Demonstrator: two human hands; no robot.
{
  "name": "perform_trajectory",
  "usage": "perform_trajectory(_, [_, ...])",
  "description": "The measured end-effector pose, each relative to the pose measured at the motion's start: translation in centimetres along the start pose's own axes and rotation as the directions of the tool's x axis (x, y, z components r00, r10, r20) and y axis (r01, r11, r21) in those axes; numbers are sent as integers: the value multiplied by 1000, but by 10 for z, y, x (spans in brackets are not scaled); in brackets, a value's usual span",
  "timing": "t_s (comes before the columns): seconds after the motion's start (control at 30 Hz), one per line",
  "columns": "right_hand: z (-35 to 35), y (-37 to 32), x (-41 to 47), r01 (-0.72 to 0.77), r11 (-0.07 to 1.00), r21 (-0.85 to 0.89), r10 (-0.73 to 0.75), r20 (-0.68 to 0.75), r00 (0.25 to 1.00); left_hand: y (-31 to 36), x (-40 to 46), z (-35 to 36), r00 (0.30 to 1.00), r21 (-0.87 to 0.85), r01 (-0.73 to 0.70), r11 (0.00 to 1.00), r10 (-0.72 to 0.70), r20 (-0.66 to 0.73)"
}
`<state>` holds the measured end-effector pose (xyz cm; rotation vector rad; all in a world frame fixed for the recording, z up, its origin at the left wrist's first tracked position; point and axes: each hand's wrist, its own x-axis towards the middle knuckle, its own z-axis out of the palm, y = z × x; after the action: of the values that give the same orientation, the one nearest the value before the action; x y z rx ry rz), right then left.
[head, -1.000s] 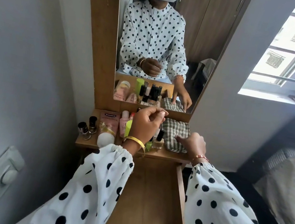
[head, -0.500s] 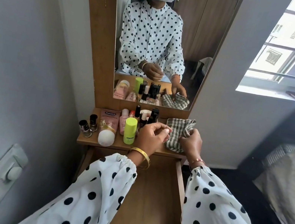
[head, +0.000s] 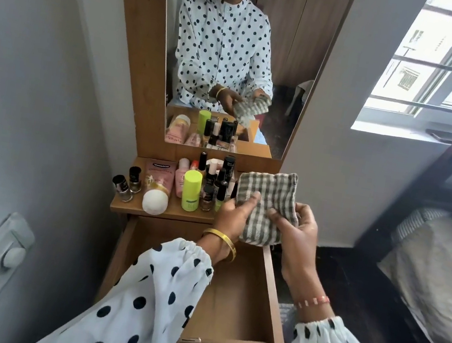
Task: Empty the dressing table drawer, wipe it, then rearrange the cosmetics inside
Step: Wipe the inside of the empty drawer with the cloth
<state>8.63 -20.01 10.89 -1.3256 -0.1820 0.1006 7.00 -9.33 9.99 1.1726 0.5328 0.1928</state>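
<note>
Together, left hand (head: 233,217), right hand (head: 295,231) gripping cloth (head: 268,199)

We see the wooden drawer (head: 238,302) pulled fully out, its bare bottom showing no cosmetics. The checked grey-and-white cloth (head: 268,205) is folded and held above the drawer's back right corner. The cosmetics (head: 201,185) stand crowded on the dressing table top (head: 151,214), from its left edge to about the middle: bottles upright, a pink tube lying flat, perhaps nail polishes among them.
</note>
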Motion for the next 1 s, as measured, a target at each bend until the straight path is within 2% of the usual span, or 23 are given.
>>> perform_trajectory(0.17, [-7,19,-8,-108,990,-96,101,-73,992,-3,-7,-8,1000,4,11,1000,-11,9])
perform_trajectory(0.23, [-10,26,-10,-199,971,-130,194,-45,980,-3,-8,-14,1000,14,16,1000,-17,18])
perform_trajectory(0.33, [-9,32,-16,-304,951,-50,306,31,951,-2,-11,-21,997,23,48,999,-49,58])
perform_trajectory(0.4, [-6,34,-21,-274,962,-6,274,2,962,-5,-13,-25,994,54,56,997,-61,91])
perform_trajectory(0.53, [-1,35,-31,-116,993,18,117,-100,988,-20,-14,-39,993,157,22,987,-39,107])
perform_trajectory(0.6, [-1,39,-37,-83,996,-22,80,-108,991,-29,-14,-50,1000,210,23,977,-27,14])
perform_trajectory(0.7, [-2,55,-45,-49,977,-207,36,-64,997,-46,-11,-73,980,367,-17,930,89,-179])
perform_trajectory(0.77, [-1,69,-48,12,892,-452,-14,-1,1000,-56,-10,-86,961,460,-44,887,163,-222])
perform_trajectory(0.87, [-1,89,-52,127,619,-775,-23,144,989,-69,-13,-103,941,556,-29,831,211,-267])
perform_trajectory(1.0, [3,97,-58,298,326,-897,51,332,942,-87,-15,-122,914,602,26,798,226,-338])
